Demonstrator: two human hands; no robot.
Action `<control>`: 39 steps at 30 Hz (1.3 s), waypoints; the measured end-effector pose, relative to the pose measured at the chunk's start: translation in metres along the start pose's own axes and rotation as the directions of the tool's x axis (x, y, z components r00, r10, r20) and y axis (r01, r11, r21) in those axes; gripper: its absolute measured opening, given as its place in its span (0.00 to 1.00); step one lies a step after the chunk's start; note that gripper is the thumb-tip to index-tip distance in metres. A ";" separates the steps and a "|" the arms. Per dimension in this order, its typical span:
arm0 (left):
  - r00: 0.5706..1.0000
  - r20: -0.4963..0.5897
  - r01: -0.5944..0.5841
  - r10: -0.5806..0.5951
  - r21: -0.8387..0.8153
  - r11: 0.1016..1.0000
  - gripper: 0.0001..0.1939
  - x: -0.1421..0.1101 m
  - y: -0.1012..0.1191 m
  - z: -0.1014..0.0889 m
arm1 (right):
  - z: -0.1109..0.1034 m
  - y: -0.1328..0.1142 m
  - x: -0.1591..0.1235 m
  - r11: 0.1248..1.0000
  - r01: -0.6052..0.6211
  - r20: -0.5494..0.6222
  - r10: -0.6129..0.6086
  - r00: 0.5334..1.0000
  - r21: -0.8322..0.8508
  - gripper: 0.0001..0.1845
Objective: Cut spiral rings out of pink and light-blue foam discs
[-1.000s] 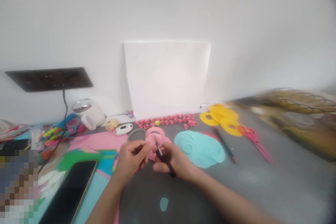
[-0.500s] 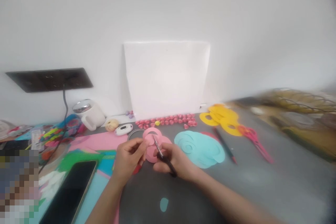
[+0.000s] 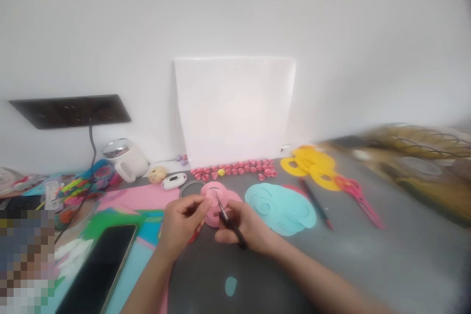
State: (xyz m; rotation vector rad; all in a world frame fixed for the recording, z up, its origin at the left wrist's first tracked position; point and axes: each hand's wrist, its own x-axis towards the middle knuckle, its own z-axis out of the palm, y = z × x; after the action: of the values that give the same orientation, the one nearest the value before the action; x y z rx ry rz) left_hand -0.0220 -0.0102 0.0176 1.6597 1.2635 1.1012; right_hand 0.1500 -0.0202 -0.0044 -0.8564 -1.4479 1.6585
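- Left hand (image 3: 180, 225) is pinching a pink paper disc (image 3: 207, 189) between thumb and curled fingers, above the gray tabletop (image 3: 198, 277).
- Right hand (image 3: 252, 229) is gripping black-handled scissors (image 3: 235, 231), fingers mostly curled, and their blades are overlapping the disc.
- Light-blue paper cutouts (image 3: 281, 211) are lying just beside the right hand.

Blk scissors (image 3: 225, 217) pt. hid, phone (image 3: 97, 267) btm cropped

Home craft desk, by the look: gray tabletop (image 3: 368, 265) against plain white wall (image 3: 235, 10), outlet panel (image 3: 69, 111), white mug (image 3: 128, 161), phone (image 3: 99, 267). Craft signs: black-handled scissors (image 3: 236, 232), pink paper (image 3: 206, 194), yellow cutouts (image 3: 314, 162), light-blue cutouts (image 3: 281, 210), pink scissors (image 3: 370, 212).
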 end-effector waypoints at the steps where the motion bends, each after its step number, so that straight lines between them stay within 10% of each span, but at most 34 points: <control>1: 1.000 0.010 -0.003 0.003 0.002 1.000 0.12 0.000 0.000 0.000 | 0.000 0.000 0.000 1.000 -0.001 -0.006 0.001 1.000 -0.006 0.18; 11: 0.997 -0.044 -0.067 0.064 -0.067 0.996 0.13 0.003 -0.010 0.004 | 0.003 0.004 0.001 0.999 -0.050 -0.171 0.047 0.984 -0.008 0.18; 23: 0.938 -0.325 -0.147 0.120 -0.060 0.987 0.12 0.017 -0.003 0.008 | -0.010 0.016 0.014 0.951 0.236 -0.434 -0.303 0.849 -0.202 0.16; 26: 0.967 -0.236 -0.091 0.097 0.033 0.995 0.13 0.014 0.012 0.001 | -0.016 0.020 0.018 0.940 0.181 -0.457 -0.302 0.837 -0.290 0.17; 29: 0.992 0.126 -0.009 -0.012 0.162 0.987 0.13 -0.004 0.023 -0.006 | -0.022 0.023 0.020 0.907 0.083 -0.452 -0.282 0.846 -0.412 0.16; 31: 0.892 0.432 0.033 -0.136 0.238 0.971 0.12 -0.020 0.025 -0.009 | -0.024 0.024 0.020 0.861 0.004 -0.454 -0.271 0.849 -0.508 0.14; 34: 0.760 0.591 0.056 -0.269 0.353 0.934 0.07 -0.041 0.022 -0.014 | -0.020 0.024 0.022 0.758 -0.109 -0.443 -0.253 0.860 -0.643 0.14; 37: 0.871 0.416 0.037 -0.262 0.475 0.879 0.08 -0.055 0.014 -0.028 | -0.012 0.022 0.024 0.635 -0.192 -0.413 -0.220 0.884 -0.749 0.17; 39: 0.984 0.082 0.054 -0.160 0.712 0.700 0.10 -0.062 0.005 -0.045 | -0.008 0.020 0.026 0.557 -0.230 -0.393 -0.192 0.899 -0.798 0.19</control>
State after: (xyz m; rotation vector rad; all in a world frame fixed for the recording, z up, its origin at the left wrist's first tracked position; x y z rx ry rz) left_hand -0.0708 -0.0686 0.0263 2.1269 1.8042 0.4005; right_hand 0.1423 0.0048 -0.0250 -1.6483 -1.8717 0.5786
